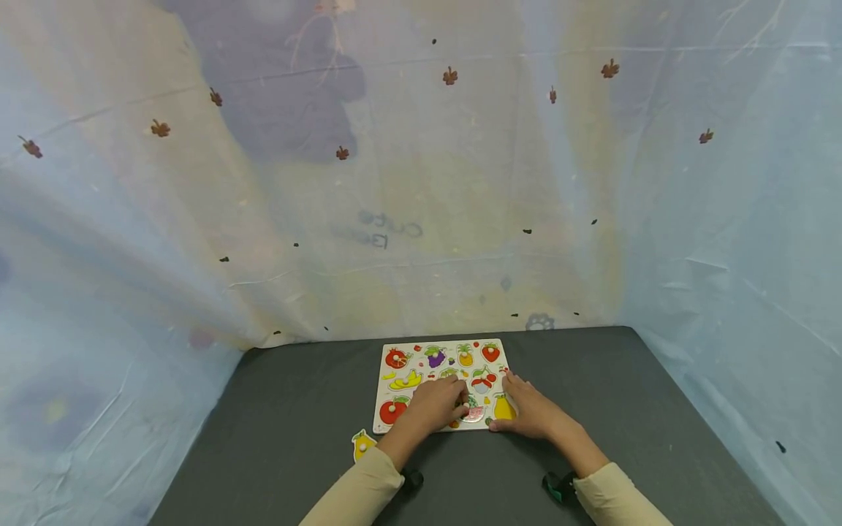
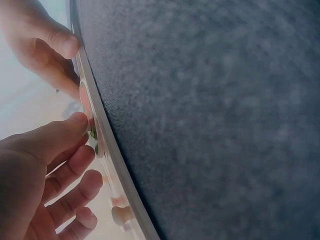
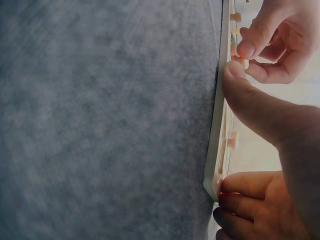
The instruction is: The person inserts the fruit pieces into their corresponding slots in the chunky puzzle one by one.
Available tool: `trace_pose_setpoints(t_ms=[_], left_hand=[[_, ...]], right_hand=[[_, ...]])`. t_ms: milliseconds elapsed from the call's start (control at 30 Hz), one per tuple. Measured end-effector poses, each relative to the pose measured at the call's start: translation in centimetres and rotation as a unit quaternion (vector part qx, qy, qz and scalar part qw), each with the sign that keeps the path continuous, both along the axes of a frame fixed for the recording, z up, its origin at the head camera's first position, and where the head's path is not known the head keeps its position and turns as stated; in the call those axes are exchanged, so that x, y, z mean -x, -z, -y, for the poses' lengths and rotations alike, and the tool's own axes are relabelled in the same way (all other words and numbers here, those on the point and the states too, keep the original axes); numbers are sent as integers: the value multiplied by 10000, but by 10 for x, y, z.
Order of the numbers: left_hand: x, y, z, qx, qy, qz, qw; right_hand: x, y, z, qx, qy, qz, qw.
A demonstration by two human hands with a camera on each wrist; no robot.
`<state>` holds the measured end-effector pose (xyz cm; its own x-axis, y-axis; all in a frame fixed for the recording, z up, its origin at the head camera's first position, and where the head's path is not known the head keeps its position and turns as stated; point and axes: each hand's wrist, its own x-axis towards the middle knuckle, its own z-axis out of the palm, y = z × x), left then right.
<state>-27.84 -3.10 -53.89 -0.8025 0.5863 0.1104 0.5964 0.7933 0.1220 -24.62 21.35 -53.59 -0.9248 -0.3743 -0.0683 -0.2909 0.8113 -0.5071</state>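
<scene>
A white wooden fruit puzzle board (image 1: 378, 398) lies on the dark table, with fruit pieces that bear small knobs. My left hand (image 1: 435, 405) is over its lower middle, thumb and forefinger pinching the knob of the watermelon puzzle piece (image 1: 473, 416). In the right wrist view that pale knob (image 3: 244, 63) shows between the fingertips; whether the piece sits fully in its recess I cannot tell. My right hand (image 1: 533, 410) grips the board's right front corner, thumb at the front edge and fingers along the right side. Beside it is a yellow pear-shaped piece (image 1: 503, 408).
A loose yellow pear-like piece (image 1: 362, 444) with a knob lies on the table (image 1: 296, 416), left of the board and close to the left forearm. A pale patterned curtain (image 1: 421, 190) hangs behind the table and at both sides.
</scene>
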Motion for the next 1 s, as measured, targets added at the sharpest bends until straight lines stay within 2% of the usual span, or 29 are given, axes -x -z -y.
trace_pose_setpoints(t_ms=[367,1000], left_hand=[[0,3,-1,11,-70,95,9999],[-4,-2,-1,86,-8,75,9999]], right_hand=[[0,2,-1,32,-41,-58,10000],[1,3,-2,36,17,14,10000]])
